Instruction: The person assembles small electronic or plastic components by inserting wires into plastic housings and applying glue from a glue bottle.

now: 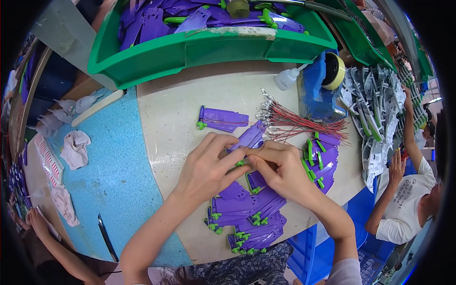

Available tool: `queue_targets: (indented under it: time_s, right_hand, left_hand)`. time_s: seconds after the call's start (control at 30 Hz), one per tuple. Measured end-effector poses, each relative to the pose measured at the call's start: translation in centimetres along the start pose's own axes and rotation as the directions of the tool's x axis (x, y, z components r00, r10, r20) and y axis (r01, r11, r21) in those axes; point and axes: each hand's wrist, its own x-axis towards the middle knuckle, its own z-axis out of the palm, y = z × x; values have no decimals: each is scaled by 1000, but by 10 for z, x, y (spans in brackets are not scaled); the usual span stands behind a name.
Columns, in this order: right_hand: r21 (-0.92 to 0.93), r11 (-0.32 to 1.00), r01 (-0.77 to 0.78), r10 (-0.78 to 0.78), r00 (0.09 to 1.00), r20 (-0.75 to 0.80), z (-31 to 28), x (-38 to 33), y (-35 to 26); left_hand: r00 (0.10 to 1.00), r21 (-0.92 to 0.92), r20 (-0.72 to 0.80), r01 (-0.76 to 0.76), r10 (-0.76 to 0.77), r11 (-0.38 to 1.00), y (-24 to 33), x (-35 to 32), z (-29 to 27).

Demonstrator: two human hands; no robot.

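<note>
My left hand is closed around a purple plastic part with a bright green end piece. My right hand meets it fingertip to fingertip in a pinch at the same part; whatever sits between those fingers is hidden. Just beyond them another purple part with a green end lies flat, a thin wire along it. A bundle of red wires with silvery tips is spread to the right. Below my hands are heaped several purple parts with green ends, and more purple parts lie beside my right hand.
A green bin full of purple parts stands at the back. Right of it are a white squeeze bottle, a blue tape dispenser and a pile of silvery parts. A black pen-like tool and a cloth lie left. People sit at both sides.
</note>
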Motion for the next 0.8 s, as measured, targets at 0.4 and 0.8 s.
queue_targets:
  time_s: [0.4, 0.8]
  right_hand:
    - [-100, 957, -271, 286, 844, 454, -12, 69, -25]
    - [-491, 798, 349, -406, 914, -10, -40, 5, 24]
  left_hand:
    - [984, -126, -40, 165, -171, 978, 1, 9, 0]
    - [978, -39, 202, 49, -40, 998, 20, -26, -42]
